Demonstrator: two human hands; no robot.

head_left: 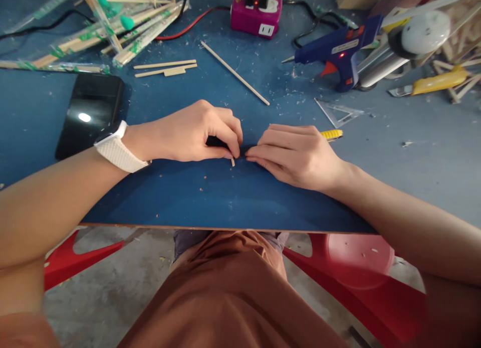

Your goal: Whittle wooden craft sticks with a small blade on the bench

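My left hand point(205, 132) is closed in a pinch, with the short end of a small wooden stick point(233, 162) poking out below its fingertips. Facing it, my right hand point(296, 155) rests low over the blue table point(210, 197), fingers pressed together. Something small and dark shows at the right fingertips, too hidden to name. A yellow ridged handle point(332, 134) sticks out from behind the right hand, the rest of it covered. Beyond the hands lie a long thin wooden stick point(236, 73) and some shorter wooden sticks point(165, 64).
A black phone-like device point(90, 115) lies by my left wrist. At the back are bundled sticks in plastic point(146, 34) and a purple power adapter point(256, 14) with cords. To the right are a blue glue gun point(340, 49), a clear set square point(338, 113) and a yellow cutter point(432, 82).
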